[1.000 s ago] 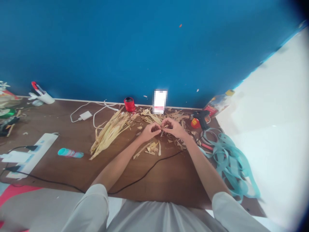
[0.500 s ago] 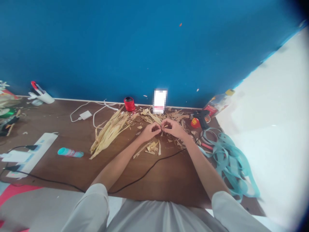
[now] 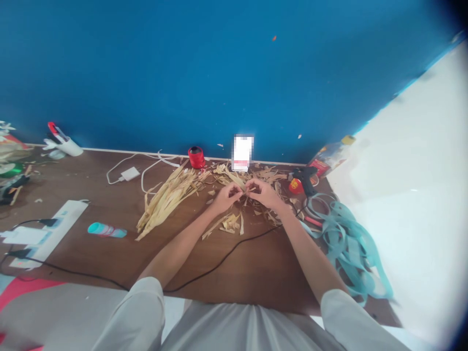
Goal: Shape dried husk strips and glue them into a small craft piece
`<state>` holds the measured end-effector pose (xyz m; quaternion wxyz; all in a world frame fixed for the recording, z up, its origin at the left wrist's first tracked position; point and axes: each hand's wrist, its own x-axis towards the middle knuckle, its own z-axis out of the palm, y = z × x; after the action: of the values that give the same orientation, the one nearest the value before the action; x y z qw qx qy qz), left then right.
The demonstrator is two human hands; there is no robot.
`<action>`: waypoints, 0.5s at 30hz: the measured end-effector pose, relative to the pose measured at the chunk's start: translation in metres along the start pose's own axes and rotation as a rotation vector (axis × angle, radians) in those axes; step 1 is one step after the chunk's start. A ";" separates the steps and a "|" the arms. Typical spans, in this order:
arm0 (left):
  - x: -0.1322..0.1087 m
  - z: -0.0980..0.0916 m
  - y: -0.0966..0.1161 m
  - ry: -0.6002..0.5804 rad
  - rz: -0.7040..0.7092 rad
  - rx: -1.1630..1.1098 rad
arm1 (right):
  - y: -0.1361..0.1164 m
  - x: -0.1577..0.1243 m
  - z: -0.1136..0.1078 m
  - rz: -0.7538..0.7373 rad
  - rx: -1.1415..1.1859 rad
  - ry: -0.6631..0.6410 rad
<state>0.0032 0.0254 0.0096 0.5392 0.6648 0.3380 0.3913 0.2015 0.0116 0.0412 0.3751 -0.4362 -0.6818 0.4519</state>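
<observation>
My left hand [image 3: 228, 196] and my right hand [image 3: 263, 193] meet fingertip to fingertip over a heap of dried corn husk scraps [image 3: 268, 174]. Both pinch a small piece of corn husk, mostly hidden by the fingers. Just in front of the hands lies a small pile of pale husk bits [image 3: 231, 223]. A bundle of long dried corn husks [image 3: 170, 195] rests left of my left hand. Behind the hands, a blurred-out white phone-like object [image 3: 243, 151] leans on the wall.
A red tape roll [image 3: 196, 157] stands by the wall. Right lie a black glue gun [image 3: 307, 179] and tangled teal ribbon [image 3: 351, 243]. Left are a white charger [image 3: 129, 174], a blue tube [image 3: 106, 230] and a power strip [image 3: 54, 234]. A black cord [image 3: 223, 258] crosses the table.
My left hand has shifted very slightly up and its fingertips have moved a little. The right hand and the things on the table look the same.
</observation>
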 end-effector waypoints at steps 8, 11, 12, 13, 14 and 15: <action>0.003 -0.004 -0.005 0.240 -0.047 -0.122 | 0.002 0.001 0.001 0.019 -0.004 0.009; 0.004 -0.004 -0.005 0.235 -0.055 -0.115 | 0.001 0.000 0.001 0.021 -0.008 0.006; 0.004 -0.004 -0.005 0.232 -0.054 -0.113 | 0.001 0.000 0.000 0.019 -0.014 0.005; 0.004 -0.004 -0.005 0.229 -0.052 -0.112 | 0.001 0.000 0.000 0.016 -0.020 0.004; 0.004 -0.004 -0.005 0.228 -0.053 -0.111 | 0.001 0.000 0.000 0.014 -0.024 0.001; 0.004 -0.004 -0.005 0.228 -0.056 -0.110 | 0.002 0.000 -0.001 0.014 -0.027 0.001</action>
<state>0.0013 0.0314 0.0052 0.5436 0.5756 0.3936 0.4672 0.2025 0.0123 0.0395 0.3664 -0.4463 -0.6845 0.4450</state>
